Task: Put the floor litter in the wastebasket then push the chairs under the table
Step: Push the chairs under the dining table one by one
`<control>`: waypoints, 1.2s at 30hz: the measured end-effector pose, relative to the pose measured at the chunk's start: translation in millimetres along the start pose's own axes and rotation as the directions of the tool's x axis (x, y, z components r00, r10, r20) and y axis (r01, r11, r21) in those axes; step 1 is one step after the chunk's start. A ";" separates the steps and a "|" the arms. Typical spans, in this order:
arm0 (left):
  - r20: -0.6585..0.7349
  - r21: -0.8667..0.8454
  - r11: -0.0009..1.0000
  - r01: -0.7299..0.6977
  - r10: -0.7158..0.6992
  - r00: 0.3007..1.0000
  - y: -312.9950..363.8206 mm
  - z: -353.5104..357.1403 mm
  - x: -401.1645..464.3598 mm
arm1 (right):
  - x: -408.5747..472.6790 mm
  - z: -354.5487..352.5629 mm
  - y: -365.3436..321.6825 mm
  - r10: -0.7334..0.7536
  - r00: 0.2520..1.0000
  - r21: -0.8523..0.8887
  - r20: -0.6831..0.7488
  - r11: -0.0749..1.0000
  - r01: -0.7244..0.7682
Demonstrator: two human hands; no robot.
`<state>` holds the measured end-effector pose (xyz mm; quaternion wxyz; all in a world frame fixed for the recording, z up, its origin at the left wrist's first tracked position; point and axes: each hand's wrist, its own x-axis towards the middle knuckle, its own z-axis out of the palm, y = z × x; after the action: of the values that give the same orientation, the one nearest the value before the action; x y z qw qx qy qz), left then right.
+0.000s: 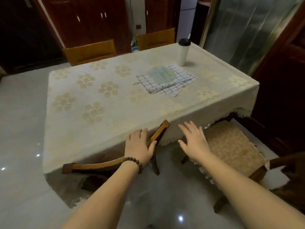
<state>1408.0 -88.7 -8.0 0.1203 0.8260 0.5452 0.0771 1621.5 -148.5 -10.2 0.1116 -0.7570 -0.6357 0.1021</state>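
Observation:
A table under a cream flowered tablecloth (102,103) fills the middle of the view. A wooden chair's curved top rail (97,166) lies against the table's near edge, its seat hidden under the cloth. My left hand (139,146), a bead bracelet on the wrist, rests on that rail with the fingers wrapped over it. My right hand (192,140) hovers beside it, fingers spread, holding nothing. A second chair with a beige cushioned seat (231,146) stands out from the table's near right corner. No litter or wastebasket is in view.
A white tumbler with a black lid (183,52) and a checked cloth with a round pad (166,80) sit on the table's far right. Two wooden chair backs (90,52) (156,38) show at the far side. Glossy tiled floor (19,113) surrounds the table; dark cabinets stand behind.

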 end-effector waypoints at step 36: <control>0.168 -0.132 0.812 -0.569 0.584 0.794 580.6 142.5 -169.8 | -464.6 -152.2 433.0 0.771 0.601 0.315 -0.209 0.635 -0.705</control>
<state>1890.2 -479.8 20.2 0.1762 0.9511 0.2495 0.0470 1994.0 -684.5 11.6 0.2373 -0.9425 -0.2224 0.0766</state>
